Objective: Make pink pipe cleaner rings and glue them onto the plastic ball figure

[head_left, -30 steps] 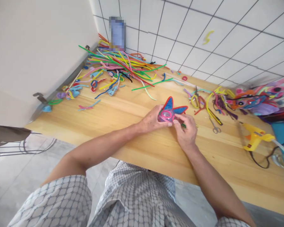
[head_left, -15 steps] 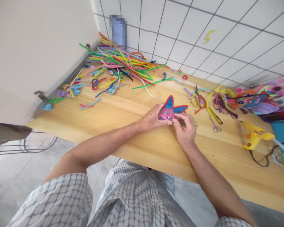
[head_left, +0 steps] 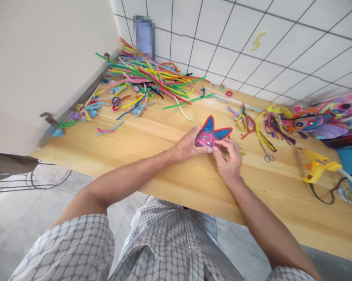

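Over the front part of the wooden table, both my hands are on a pipe-cleaner animal head (head_left: 205,139). It is purple, with a pink ring on its front and two pointed blue ears edged in red. My left hand (head_left: 190,143) wraps round its left side, thumb along the lower edge. At the lower right, my right hand (head_left: 230,158) pinches with thumb and index finger at the pink rim; the fingertips touch the piece there. Part of a yellow-green strip shows behind the right hand. The back of the head is hidden.
A heap of colourful pipe cleaners (head_left: 152,74) lies at the back left, below a blurred phone-like panel (head_left: 144,37). Orange-handled pliers (head_left: 247,121) and small scissors (head_left: 268,156) lie to the right. A yellow glue gun (head_left: 318,166) with its cord stands near finished colourful pieces (head_left: 319,119).
The view has shifted very slightly. Both hands keep their hold on the animal head, with almost no visible movement.
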Demonstrator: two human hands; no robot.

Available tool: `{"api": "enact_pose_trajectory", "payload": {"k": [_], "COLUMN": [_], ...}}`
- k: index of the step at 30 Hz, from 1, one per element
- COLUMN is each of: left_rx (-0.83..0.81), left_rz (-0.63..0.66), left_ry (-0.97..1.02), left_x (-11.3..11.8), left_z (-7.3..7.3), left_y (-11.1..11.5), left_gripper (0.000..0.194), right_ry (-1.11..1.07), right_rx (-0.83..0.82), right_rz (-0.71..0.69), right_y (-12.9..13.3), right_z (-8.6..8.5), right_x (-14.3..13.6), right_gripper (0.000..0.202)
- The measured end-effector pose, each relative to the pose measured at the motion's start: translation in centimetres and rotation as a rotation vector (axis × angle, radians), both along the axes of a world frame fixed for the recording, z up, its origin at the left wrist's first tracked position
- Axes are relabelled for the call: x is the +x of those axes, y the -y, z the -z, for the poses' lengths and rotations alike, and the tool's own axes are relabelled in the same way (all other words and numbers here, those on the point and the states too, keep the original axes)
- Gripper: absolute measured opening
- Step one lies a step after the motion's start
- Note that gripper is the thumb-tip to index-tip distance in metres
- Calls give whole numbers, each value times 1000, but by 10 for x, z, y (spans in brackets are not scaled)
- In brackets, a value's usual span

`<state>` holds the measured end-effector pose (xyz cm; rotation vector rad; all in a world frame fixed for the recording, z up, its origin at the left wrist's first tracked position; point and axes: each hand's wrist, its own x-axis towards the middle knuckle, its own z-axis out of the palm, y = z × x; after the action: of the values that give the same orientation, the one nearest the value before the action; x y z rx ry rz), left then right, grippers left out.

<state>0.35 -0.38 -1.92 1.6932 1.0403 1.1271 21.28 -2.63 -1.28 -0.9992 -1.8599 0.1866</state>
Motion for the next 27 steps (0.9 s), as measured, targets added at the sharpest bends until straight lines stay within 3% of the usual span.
{"api": "enact_pose_trajectory", "payload": {"k": [6, 16, 27], "left_rx": [-8, -43, -69], "left_rz": [6, 4, 10], "left_ry": [5, 12, 58], "left_x": [0, 0, 1], "left_z": [-3, -7, 0], "left_y": [1, 2, 1], "left_gripper": [71, 69, 76], "right_ry": [-95, 15, 55], "right_rx": [-70, 78, 65], "right_rz": [-20, 13, 34], "right_y": [-1, 2, 1], "right_z": [2, -10, -4], "right_x": [0, 0, 1], "right_gripper": [21, 13, 13]}}
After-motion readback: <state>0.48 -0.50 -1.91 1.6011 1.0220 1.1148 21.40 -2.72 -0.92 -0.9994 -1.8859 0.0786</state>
